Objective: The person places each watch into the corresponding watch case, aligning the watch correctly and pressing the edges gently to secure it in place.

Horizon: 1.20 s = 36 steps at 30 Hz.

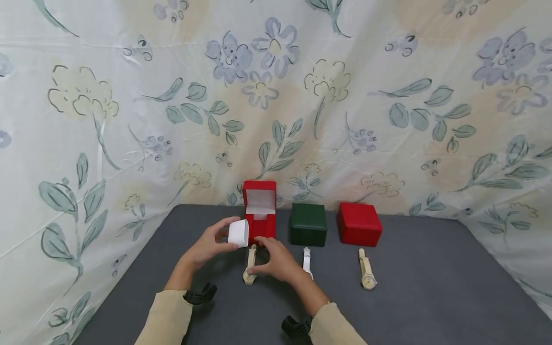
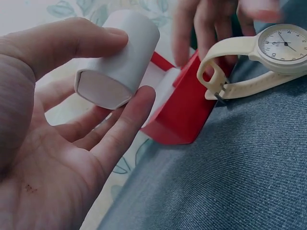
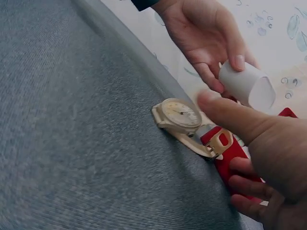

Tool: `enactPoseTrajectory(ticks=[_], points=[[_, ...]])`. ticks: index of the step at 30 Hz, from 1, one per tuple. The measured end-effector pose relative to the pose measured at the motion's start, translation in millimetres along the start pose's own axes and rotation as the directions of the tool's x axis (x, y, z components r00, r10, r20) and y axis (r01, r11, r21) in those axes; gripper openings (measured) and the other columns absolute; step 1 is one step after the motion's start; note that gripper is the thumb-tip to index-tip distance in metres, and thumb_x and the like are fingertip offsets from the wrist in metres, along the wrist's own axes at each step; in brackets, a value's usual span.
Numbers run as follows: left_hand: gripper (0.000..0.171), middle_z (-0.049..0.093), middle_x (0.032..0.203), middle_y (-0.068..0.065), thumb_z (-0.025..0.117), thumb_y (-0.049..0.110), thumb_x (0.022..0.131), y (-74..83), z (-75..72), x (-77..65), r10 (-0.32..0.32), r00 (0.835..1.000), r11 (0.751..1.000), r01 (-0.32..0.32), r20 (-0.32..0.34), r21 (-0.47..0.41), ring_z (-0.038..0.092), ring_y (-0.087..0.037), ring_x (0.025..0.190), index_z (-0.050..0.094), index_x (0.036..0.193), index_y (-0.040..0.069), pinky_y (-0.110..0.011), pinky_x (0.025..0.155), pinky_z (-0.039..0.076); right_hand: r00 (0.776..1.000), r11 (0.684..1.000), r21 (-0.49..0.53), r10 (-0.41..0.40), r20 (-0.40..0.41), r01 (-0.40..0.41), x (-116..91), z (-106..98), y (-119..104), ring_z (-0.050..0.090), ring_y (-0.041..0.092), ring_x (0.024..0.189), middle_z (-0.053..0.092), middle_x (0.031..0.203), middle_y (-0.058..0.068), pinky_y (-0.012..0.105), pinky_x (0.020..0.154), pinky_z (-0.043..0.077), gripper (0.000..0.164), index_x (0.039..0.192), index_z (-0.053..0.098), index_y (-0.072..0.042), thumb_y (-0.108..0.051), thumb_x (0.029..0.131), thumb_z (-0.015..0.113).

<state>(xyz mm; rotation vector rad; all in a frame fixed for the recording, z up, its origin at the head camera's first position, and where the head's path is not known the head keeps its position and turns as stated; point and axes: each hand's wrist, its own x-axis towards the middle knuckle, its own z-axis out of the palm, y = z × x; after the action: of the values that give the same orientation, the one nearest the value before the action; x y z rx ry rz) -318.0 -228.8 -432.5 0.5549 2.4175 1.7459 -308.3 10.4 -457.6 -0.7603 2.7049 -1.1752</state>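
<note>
A dark grey cloth-covered table (image 1: 414, 292) runs back to a white floral fabric backdrop (image 1: 276, 143), its left and right edges slanting. Three boxes stand near the far edge: an open red box with a pale-lined lid (image 1: 270, 224), a closed dark green box (image 1: 308, 224) and a closed red box (image 1: 360, 224), with narrow gaps between them. Grey cloth extends from the closed red box to the right edge, and from the left hand (image 1: 209, 244) to the left edge.

That hand pinches a white cylindrical cushion (image 1: 237, 233) between thumb and fingers, just left of the open box. The right hand (image 1: 278, 261) is spread wide and holds nothing, its thumb and fingers around a cream round-faced watch with a buckled strap (image 1: 251, 258), on the table just near of that box. A second cream watch (image 1: 366, 273) lies farther right.

The right arm covers the near end of a white watch strap (image 1: 306, 258). The near table edge is cut off. The right thumb is blurred in the right wrist view; whether the right fingertips touch the open box is unclear.
</note>
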Motion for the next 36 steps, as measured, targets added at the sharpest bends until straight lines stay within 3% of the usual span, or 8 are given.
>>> enactPoseTrajectory(ticks=[7, 17, 23, 30, 36], points=[[0.069, 0.043, 0.145, -0.011, 0.074, 0.02, 0.082, -0.6, 1.5, -1.6, 0.006, 1.0, 1.0, -0.006, -0.006, 0.005, 0.043, -0.042, 0.127, 0.042, 0.143, 0.025, -0.046, 0.092, 0.053, 0.997, 0.96, -0.277, -0.006, 0.083, 0.029, -1.7, 8.4, 1.1, 0.043, 0.025, 0.126, 0.05, 0.141, 0.004, 0.056, 0.105, 0.039, 0.099, 0.145, 0.041, -0.027, -0.06, 0.061, 0.082], [0.073, 0.042, 0.146, -0.01, 0.076, 0.021, 0.079, 2.8, 3.7, -1.8, 0.002, 1.0, 1.0, -0.002, 0.009, 0.024, 0.043, -0.04, 0.126, 0.041, 0.144, 0.021, -0.048, 0.095, 0.051, 0.998, 0.942, -0.33, -0.041, 0.041, 0.053, -3.0, 17.4, 1.1, 0.044, 0.021, 0.124, 0.052, 0.139, 0.002, 0.049, 0.1, 0.04, 0.084, 0.14, 0.048, -0.022, -0.055, 0.07, 0.079], [0.079, 0.042, 0.146, -0.011, 0.077, 0.021, 0.078, 1.4, 2.3, -2.6, -0.018, 1.0, 0.999, 0.018, 0.009, 0.044, 0.045, -0.038, 0.123, 0.038, 0.146, 0.015, -0.046, 0.094, 0.052, 0.998, 0.963, -0.264, -0.053, 0.021, 0.057, -2.4, 15.7, -0.5, 0.045, 0.021, 0.122, 0.054, 0.136, 0.003, 0.049, 0.1, 0.041, 0.076, 0.137, 0.051, -0.023, -0.053, 0.072, 0.077], [0.075, 0.043, 0.144, -0.011, 0.077, 0.022, 0.078, -1.1, 1.7, -2.9, -0.022, 1.0, 0.999, 0.022, 0.016, 0.05, 0.045, -0.037, 0.121, 0.041, 0.144, 0.018, -0.045, 0.093, 0.052, 0.997, 0.993, -0.106, -0.062, -0.047, 0.056, -2.7, 12.8, 1.8, 0.051, 0.021, 0.114, 0.06, 0.126, 0.004, 0.048, 0.098, 0.048, 0.048, 0.127, 0.061, -0.018, -0.031, 0.083, 0.075], [0.077, 0.043, 0.144, -0.013, 0.077, 0.024, 0.077, -2.3, 1.4, -4.3, -0.013, 0.999, 0.998, 0.01, 0.044, 0.067, 0.045, -0.037, 0.122, 0.04, 0.144, 0.019, -0.045, 0.092, 0.053, 0.995, 0.999, 0.007, -0.05, -0.088, 0.051, 0.4, 7.9, 4.7, 0.054, 0.019, 0.111, 0.065, 0.123, 0.001, 0.041, 0.094, 0.053, 0.04, 0.124, 0.064, -0.019, -0.028, 0.086, 0.072]])
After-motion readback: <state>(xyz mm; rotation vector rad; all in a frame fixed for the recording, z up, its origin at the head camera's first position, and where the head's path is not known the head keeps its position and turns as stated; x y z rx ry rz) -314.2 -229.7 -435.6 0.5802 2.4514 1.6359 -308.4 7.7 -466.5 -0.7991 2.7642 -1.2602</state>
